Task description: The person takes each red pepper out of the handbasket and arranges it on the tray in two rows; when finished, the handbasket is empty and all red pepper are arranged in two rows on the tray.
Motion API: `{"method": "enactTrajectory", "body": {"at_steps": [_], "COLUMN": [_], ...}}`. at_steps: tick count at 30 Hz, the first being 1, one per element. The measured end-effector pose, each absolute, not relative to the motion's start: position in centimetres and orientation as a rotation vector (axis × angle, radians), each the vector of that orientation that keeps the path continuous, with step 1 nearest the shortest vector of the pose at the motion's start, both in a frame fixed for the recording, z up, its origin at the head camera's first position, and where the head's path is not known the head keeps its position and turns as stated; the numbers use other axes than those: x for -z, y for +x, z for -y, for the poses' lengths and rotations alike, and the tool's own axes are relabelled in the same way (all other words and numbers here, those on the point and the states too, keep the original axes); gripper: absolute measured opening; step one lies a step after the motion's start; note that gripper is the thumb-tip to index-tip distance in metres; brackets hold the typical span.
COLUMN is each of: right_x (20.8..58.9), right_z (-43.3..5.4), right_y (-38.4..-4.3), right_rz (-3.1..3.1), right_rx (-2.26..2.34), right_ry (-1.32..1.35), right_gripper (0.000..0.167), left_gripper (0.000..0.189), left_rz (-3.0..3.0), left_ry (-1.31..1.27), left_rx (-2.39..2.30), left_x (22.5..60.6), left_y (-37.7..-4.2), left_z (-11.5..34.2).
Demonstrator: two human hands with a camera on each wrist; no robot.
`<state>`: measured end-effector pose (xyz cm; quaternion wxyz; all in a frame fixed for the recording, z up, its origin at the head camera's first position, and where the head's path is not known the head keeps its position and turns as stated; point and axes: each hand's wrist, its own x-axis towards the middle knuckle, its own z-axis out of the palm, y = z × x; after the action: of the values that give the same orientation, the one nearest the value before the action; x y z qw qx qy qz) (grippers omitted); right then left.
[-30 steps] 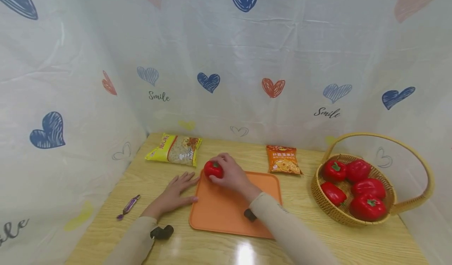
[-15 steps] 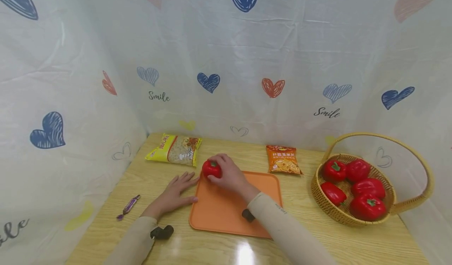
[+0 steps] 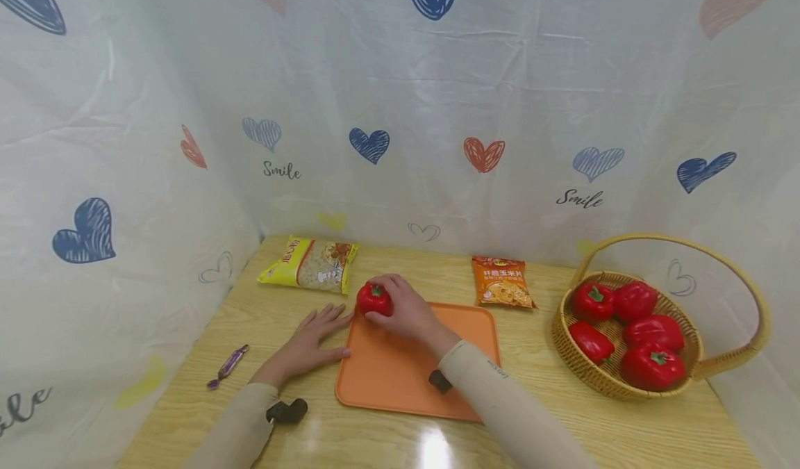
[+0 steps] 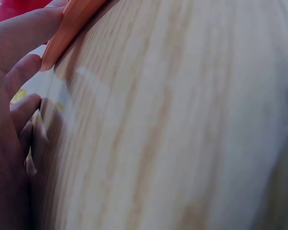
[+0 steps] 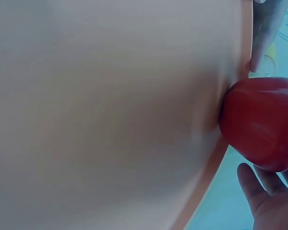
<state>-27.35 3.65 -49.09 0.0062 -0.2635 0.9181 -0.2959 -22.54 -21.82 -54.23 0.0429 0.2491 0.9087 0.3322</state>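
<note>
A red bell pepper (image 3: 373, 301) with a green stem sits at the far left corner of the orange tray (image 3: 394, 372), and my right hand (image 3: 409, 313) grips it from the right. In the right wrist view the bell pepper (image 5: 261, 122) rests against the tray's rim, with fingers (image 5: 252, 187) curled by its side. My left hand (image 3: 312, 340) lies on the table with fingers spread, its thumb and fingertips at the tray's left rim. The left wrist view shows the thumb touching the tray's edge (image 4: 69, 31).
A handled wicker basket (image 3: 581, 372) with several red bell peppers stands at the right. Behind the tray lie a yellow snack bag (image 3: 312, 265) and an orange snack bag (image 3: 502, 283). A purple-wrapped candy (image 3: 228, 366) lies at the left. A printed curtain (image 3: 425, 94) encloses the table.
The right hand has shifted the bell pepper slightly left, closer to the tray's far left corner, and its stem now points more upward. The left hand has stayed put.
</note>
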Motion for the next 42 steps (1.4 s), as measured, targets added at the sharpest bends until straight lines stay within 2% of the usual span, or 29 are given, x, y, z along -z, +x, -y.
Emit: {"method": "enactTrajectory", "body": {"at_steps": [27,42], "right_x": [49.8,50.2], "right_z": [-5.5,-7.8], "right_y": [-27.2,-26.6], "right_rz": [-2.827,-2.834], "right_rx": [0.992,0.973], "right_ry": [-0.777,-0.809], "right_gripper": [0.089,0.088], "left_gripper": [0.075,0.075], "left_rz": [-2.784,-2.790], "left_ry": [0.757,0.761], "left_rx": [-1.013,-1.023], "left_x": [54.0,54.1], "left_y": [-22.5,-22.4], "left_z": [21.8,21.7]}}
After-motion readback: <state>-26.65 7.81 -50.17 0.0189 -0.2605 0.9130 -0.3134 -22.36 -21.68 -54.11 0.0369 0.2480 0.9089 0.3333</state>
